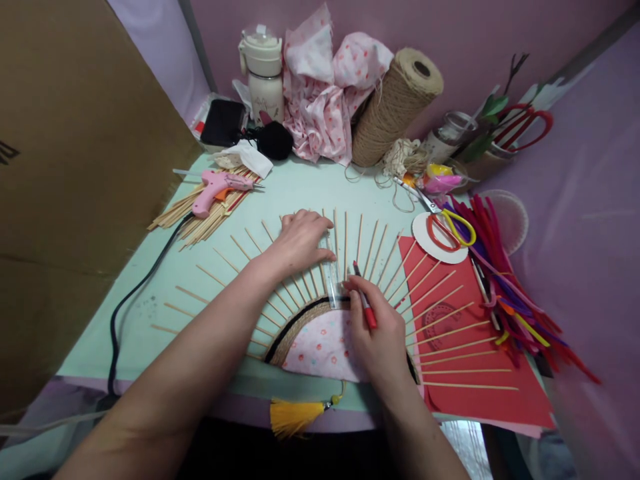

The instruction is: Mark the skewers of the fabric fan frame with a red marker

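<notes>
A half-round fan [320,343] lies at the table's near side, its pink floral centre edged with twine and a black band. Thin wooden sticks [375,243] radiate outward from that edge. My left hand [303,243] holds a clear ruler [331,283] down along the upper middle sticks, thumb and fingers at its far end. Between the fingers of my right hand [377,330] is a red pen [369,315], slanted with its red end pointing away from me. The right fingertips are close to the ruler's lower end. A yellow tassel [296,417] hangs below the fan.
A pink glue gun [217,192] rests on bundled sticks [200,223] at left, its cord trailing forward. Behind stand a bottle [265,87], floral cloth [325,113] and a twine spool [395,110]. Scissors [445,227], pipe cleaners [515,307] and red paper [480,393] occupy the right.
</notes>
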Available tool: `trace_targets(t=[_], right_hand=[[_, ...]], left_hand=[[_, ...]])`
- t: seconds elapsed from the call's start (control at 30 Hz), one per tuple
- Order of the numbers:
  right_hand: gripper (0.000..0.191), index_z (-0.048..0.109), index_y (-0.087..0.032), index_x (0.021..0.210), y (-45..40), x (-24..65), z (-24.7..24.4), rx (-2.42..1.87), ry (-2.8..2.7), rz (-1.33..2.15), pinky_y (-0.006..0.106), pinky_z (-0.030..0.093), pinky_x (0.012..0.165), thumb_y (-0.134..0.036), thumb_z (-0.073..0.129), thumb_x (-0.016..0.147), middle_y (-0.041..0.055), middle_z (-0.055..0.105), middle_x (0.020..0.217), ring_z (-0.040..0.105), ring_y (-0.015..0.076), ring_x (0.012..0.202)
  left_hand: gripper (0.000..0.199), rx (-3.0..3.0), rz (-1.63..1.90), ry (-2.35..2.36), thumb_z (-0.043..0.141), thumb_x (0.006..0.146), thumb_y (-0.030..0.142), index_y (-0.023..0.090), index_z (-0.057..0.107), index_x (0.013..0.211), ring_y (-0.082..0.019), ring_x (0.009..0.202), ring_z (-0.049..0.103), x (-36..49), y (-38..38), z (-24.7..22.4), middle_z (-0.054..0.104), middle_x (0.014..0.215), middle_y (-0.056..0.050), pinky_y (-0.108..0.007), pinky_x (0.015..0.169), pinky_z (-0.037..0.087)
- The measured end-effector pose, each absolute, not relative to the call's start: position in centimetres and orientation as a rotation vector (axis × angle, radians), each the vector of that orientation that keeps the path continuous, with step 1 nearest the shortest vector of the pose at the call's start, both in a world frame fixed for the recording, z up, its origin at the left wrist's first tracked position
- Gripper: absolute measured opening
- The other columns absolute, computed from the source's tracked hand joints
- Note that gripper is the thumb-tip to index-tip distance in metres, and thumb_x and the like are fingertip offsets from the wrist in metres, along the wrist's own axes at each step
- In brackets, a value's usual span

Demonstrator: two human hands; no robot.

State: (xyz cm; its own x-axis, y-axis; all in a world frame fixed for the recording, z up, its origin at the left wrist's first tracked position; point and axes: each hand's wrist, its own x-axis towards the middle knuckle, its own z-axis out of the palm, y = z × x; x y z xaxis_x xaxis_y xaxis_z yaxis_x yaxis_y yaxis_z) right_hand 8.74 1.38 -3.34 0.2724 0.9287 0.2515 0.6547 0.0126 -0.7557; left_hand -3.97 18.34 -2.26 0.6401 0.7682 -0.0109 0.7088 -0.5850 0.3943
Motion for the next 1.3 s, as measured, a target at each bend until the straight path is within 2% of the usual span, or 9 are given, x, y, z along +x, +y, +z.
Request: trace_targets(t=[0.27, 0.4, 0.57, 0.77, 1.03, 1.3], right_hand=[[0.026, 0.063, -0.023, 0.116, 1.52, 9.18, -2.97, -1.726, -1.301, 0.608, 0.044, 0.053, 0.093, -0.032, 0.048, 0.096, 0.0094, 0.071, 0.112, 0.069, 0.0225, 0.102], [0.024, 0.062, -0.023, 0.115, 1.56, 9.34, -3.11, -1.684, -1.245, 0.658, 0.040, 0.054, 0.089, -0.030, 0.048, 0.096, 0.0085, 0.071, 0.111, 0.070, 0.0204, 0.096], [0.023, 0.061, -0.022, 0.113, 1.62, 9.30, -3.01, -1.687, -1.240, 0.635, 0.038, 0.054, 0.086, -0.029, 0.047, 0.096, 0.0084, 0.071, 0.109, 0.071, 0.0194, 0.093], [0.026, 0.060, -0.022, 0.117, 1.88, 9.31, -2.78, -1.705, -1.261, 0.671, 0.040, 0.053, 0.092, -0.030, 0.046, 0.096, 0.0092, 0.069, 0.116, 0.069, 0.0209, 0.101], [0.025, 0.060, -0.023, 0.115, 1.99, 9.25, -2.70, -1.668, -1.178, 0.724, 0.038, 0.054, 0.087, -0.029, 0.046, 0.095, 0.0084, 0.068, 0.115, 0.071, 0.0192, 0.094], [0.026, 0.059, -0.022, 0.116, 1.92, 9.17, -2.79, -1.711, -1.237, 0.657, 0.042, 0.053, 0.090, -0.030, 0.045, 0.096, 0.0091, 0.068, 0.114, 0.070, 0.0206, 0.097]], left_hand=[[0.051, 2.490, 0.230, 1.180, 0.071, 0.080, 0.047, 0.021, 0.059, 0.122, -0.031, 0.120, 0.045, -3.96, 18.33, -2.35, 0.060, 0.123, -0.010, -0.043, 0.097, 0.029], [0.052, 2.487, 0.225, 1.176, 0.070, 0.080, 0.047, 0.021, 0.059, 0.123, -0.031, 0.120, 0.044, -3.89, 18.30, -2.26, 0.060, 0.122, -0.010, -0.043, 0.098, 0.028], [0.052, 2.482, 0.233, 1.168, 0.070, 0.080, 0.046, 0.021, 0.058, 0.124, -0.031, 0.122, 0.042, -3.82, 18.24, -2.20, 0.058, 0.125, -0.010, -0.043, 0.099, 0.028], [0.052, 2.480, 0.291, 1.156, 0.071, 0.081, 0.044, 0.021, 0.058, 0.125, -0.031, 0.124, 0.043, -3.91, 18.16, -2.09, 0.058, 0.126, -0.010, -0.044, 0.100, 0.028], [0.053, 2.482, 0.304, 1.185, 0.072, 0.080, 0.046, 0.021, 0.058, 0.124, -0.031, 0.123, 0.043, -3.85, 17.93, -2.12, 0.059, 0.126, -0.010, -0.044, 0.099, 0.029], [0.052, 2.469, 0.254, 1.221, 0.071, 0.080, 0.044, 0.021, 0.058, 0.125, -0.032, 0.120, 0.045, -3.28, 17.54, -1.78, 0.057, 0.125, -0.011, -0.046, 0.099, 0.030]])
